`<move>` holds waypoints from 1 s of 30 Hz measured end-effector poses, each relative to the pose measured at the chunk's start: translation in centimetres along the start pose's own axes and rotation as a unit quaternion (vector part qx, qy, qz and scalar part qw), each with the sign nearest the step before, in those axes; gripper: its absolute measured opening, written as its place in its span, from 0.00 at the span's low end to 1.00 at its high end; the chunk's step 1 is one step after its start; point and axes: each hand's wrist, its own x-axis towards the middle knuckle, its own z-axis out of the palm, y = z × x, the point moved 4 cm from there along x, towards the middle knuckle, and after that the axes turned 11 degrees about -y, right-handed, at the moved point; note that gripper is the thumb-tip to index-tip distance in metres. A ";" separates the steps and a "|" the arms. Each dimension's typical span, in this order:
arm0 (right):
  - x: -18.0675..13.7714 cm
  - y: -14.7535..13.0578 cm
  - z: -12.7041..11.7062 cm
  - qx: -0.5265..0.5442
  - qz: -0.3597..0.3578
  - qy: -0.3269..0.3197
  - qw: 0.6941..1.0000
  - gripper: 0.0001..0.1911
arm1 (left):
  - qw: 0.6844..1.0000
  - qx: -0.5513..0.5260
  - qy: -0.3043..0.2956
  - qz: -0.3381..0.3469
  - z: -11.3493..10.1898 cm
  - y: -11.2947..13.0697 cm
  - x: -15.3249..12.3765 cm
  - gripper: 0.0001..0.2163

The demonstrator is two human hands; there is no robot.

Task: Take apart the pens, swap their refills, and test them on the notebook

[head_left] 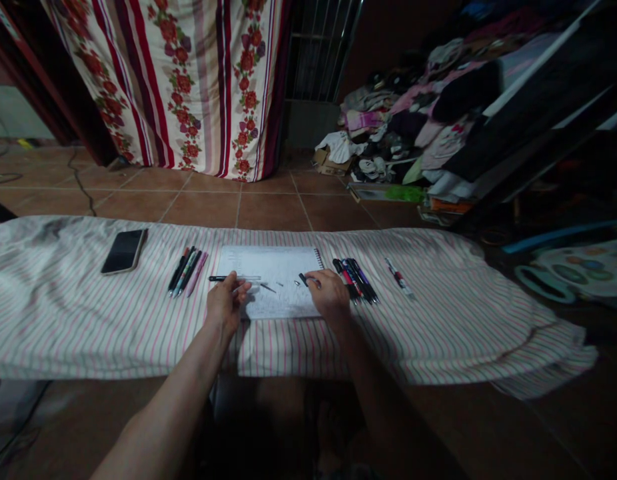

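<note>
A spiral notebook (pixel 283 308) lies on the striped cloth between my hands. My left hand (pixel 226 301) pinches a pen (pixel 243 277) with a black end and a clear barrel, held level over the notebook's left side. Over the right side, my right hand (pixel 329 291) is closed on a short dark piece like a pen cap (pixel 302 279). Small loose pen parts rest on the page, among them a thin dark piece (pixel 268 288) and a little pale tip (pixel 297 283). My right fingertips partly hide the piece they hold.
Several pens (pixel 184 272) lie left of the notebook, with a phone (pixel 123 251) beyond them. More dark pens (pixel 357 280) are on the right, and one patterned pen (pixel 399 277) farther out. Behind the cloth-covered table (pixel 453 320) are a floral curtain (pixel 203 87) and heaped clothes (pixel 413 120).
</note>
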 end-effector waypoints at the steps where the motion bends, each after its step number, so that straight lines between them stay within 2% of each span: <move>1: 0.0 -0.1 0.0 0.000 0.000 -0.002 1.000 0.10 | 1.000 -0.002 -0.001 -0.002 0.0 0.0 0.0 0.07; 16: -0.1 -3.1 0.1 0.043 -0.041 -0.012 0.998 0.11 | 1.000 0.010 -0.023 0.000 -0.1 -1.2 0.8 0.07; 23: 0.1 -4.2 0.7 0.168 -0.057 -0.050 0.983 0.11 | 0.999 0.016 -0.035 -0.005 0.4 -1.5 0.7 0.06; 30: -0.2 -5.7 1.4 0.213 -0.093 -0.076 0.970 0.13 | 0.997 0.007 -0.070 -0.021 1.2 -2.0 0.1 0.06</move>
